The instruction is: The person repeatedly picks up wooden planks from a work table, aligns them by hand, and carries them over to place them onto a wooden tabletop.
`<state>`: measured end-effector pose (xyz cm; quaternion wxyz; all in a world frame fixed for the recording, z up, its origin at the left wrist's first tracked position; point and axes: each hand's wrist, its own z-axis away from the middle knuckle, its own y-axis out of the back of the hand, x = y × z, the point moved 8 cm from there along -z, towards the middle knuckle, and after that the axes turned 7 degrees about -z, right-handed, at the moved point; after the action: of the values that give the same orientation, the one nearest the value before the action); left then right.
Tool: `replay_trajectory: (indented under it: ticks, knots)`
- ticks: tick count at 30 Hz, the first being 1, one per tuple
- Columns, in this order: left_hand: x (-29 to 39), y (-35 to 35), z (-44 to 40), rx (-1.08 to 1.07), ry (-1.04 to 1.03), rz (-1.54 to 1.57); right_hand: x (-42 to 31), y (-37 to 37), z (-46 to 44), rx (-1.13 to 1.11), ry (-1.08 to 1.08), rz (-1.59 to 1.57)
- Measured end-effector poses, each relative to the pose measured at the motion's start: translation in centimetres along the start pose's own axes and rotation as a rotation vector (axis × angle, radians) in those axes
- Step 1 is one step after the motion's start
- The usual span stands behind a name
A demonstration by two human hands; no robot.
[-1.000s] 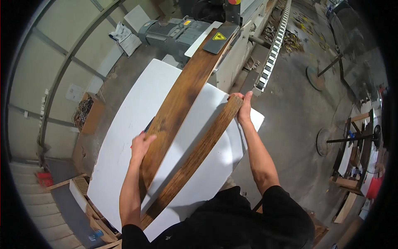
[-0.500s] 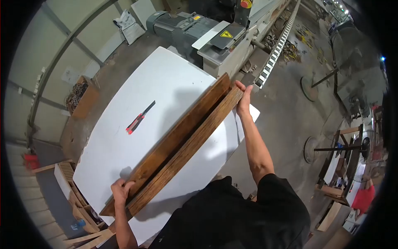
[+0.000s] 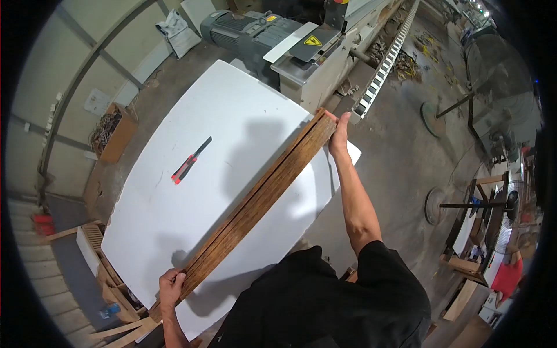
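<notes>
Two long brown wooden boards (image 3: 261, 200) lie face to face, a thin dark gap between them, slanting across the white tabletop (image 3: 232, 104). My left hand (image 3: 171, 285) grips them near the lower left end, with the thumb along the upper edge. At the upper right end, my right hand (image 3: 340, 134) is closed around the boards, thumb raised and most fingers hidden behind the wood. A utility knife (image 3: 184, 171) with a red and black handle and dark blade rests on the tabletop, left of the boards and apart from both hands.
Beyond the table stands a machine with a grey motor (image 3: 238, 32) and a warning label. A slatted strip (image 3: 386, 72) runs off to the upper right. A cardboard box (image 3: 118, 136) is on the floor at left, and loose timber (image 3: 125, 330) lies at lower left.
The two boards, apart with an open gap before, are now brought together edge-up. My left hand has shifted slightly down and changed its hold. The view has moved a little.
</notes>
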<state>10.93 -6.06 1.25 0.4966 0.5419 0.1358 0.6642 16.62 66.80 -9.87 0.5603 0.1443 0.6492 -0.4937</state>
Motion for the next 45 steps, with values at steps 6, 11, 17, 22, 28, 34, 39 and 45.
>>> replay_trajectory:
  ticks: [6, 11, 17, 22, 28, 34, 39, 45]
  knots:
    - [4.4, -1.7, 1.7, 0.028, -0.241, -0.431, 0.4, 0.1, -0.6, -0.032, 0.030, 0.020]
    - [3.4, -2.9, 2.0, 0.012, -0.120, -0.574, -0.4, -0.6, 0.1, -0.066, 0.047, 0.011]
    - [3.3, -2.7, 2.4, 0.050, -0.097, -0.611, 0.2, -0.4, -0.2, -0.090, 0.047, -0.028]
    - [0.5, -1.7, 4.7, 0.281, -0.126, -0.718, 0.1, -0.4, -0.2, -0.076, 0.031, 0.005]
    - [-14.7, 2.9, 14.2, 0.642, 0.135, -0.626, 0.0, 2.6, -1.1, 0.155, 0.149, 0.113]
    - [-36.9, 4.8, 24.9, 1.273, 0.514, 0.735, -0.2, 0.8, -1.5, -0.030, -0.100, 0.199]
    - [-36.2, 4.8, 21.5, 1.129, 0.172, 1.054, 0.3, -0.3, -0.3, -0.038, -0.110, 0.188]
    - [-34.2, 4.5, 18.6, 1.243, 0.136, 1.187, 0.5, -0.8, -0.3, -0.182, 0.058, 0.305]
